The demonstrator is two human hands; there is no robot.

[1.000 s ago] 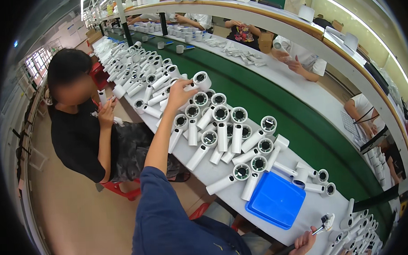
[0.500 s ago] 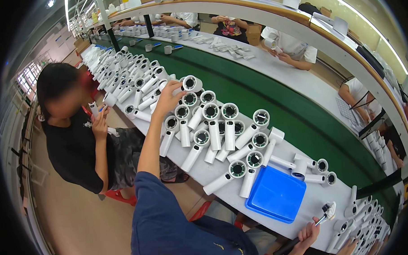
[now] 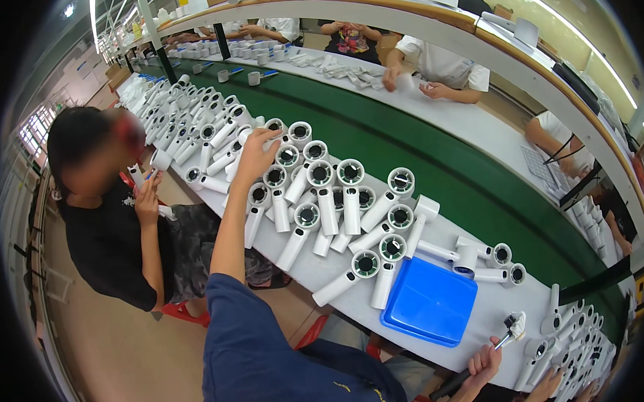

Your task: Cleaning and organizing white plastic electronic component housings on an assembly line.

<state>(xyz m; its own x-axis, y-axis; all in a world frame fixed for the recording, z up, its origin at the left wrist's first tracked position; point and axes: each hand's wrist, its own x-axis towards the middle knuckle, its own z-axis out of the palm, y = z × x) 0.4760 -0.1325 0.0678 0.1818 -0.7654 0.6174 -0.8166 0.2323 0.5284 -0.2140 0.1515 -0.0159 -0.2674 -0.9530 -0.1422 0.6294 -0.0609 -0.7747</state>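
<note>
My left hand (image 3: 259, 155) is stretched out over a pile of white handheld fans at the far end of the reach. Its fingers are extended and apart, with a fan with a round dark-centred head (image 3: 300, 133) just beyond the fingertips; another fan head (image 3: 275, 126) shows behind them. At the lower right my right hand (image 3: 485, 364) is wrapped round a hammer (image 3: 498, 342), which has a dark grip and a metal shaft. Its head is partly covered in white. Between the hands lies a blue plastic lid or tray (image 3: 430, 301), bottom up.
A green conveyor belt (image 3: 376, 128) runs behind the white table (image 3: 412, 332). More fans (image 3: 568, 348) are heaped at the right. A co-worker (image 3: 103, 230) sits at the left, holding a fan part. A raised shelf (image 3: 372, 11) crosses overhead; people work across the belt.
My left hand has drawn slightly back from the fan it was touching, and that fan rests a little farther right on the pile. The right hand still holds the hammer; the view has shifted slightly.
</note>
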